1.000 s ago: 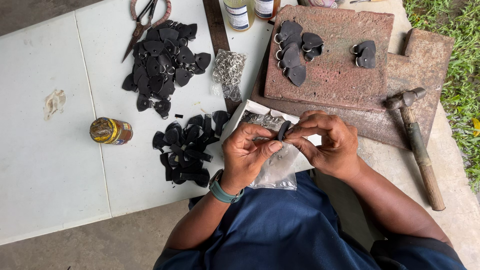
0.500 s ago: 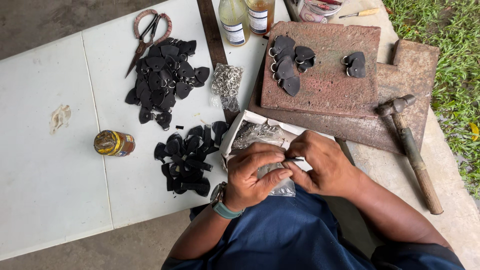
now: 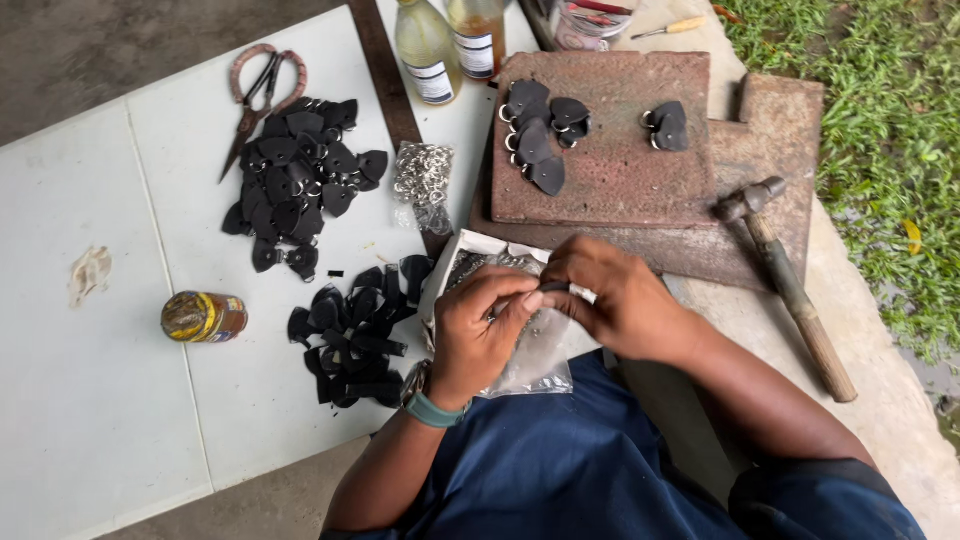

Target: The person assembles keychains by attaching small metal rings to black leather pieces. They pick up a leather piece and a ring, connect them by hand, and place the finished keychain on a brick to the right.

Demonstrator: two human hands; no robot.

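My left hand [image 3: 480, 325] and my right hand [image 3: 620, 300] meet over a clear plastic bag of small metal parts [image 3: 530, 355] on my lap edge. Between the fingertips of both hands is a small black leather piece [image 3: 553, 288], mostly hidden by my fingers. A pile of plain black leather pieces [image 3: 355, 325] lies just left of my left hand. A second pile with metal rings fitted [image 3: 295, 185] lies farther up the white board [image 3: 100, 400]. Several finished pieces [image 3: 540, 130] rest on the reddish stone slab [image 3: 620, 170].
A hammer [image 3: 790, 285] lies to the right on the concrete. Scissors [image 3: 260, 95] sit at the top of the board, a bag of metal rings [image 3: 425, 185] beside the slab, a small tin [image 3: 203, 317] at left, two bottles [image 3: 450, 45] at the top, grass at right.
Both hands have dropped slightly toward the bag and closed tighter around the black piece. The view has shifted a little; the piles and hammer have not moved.
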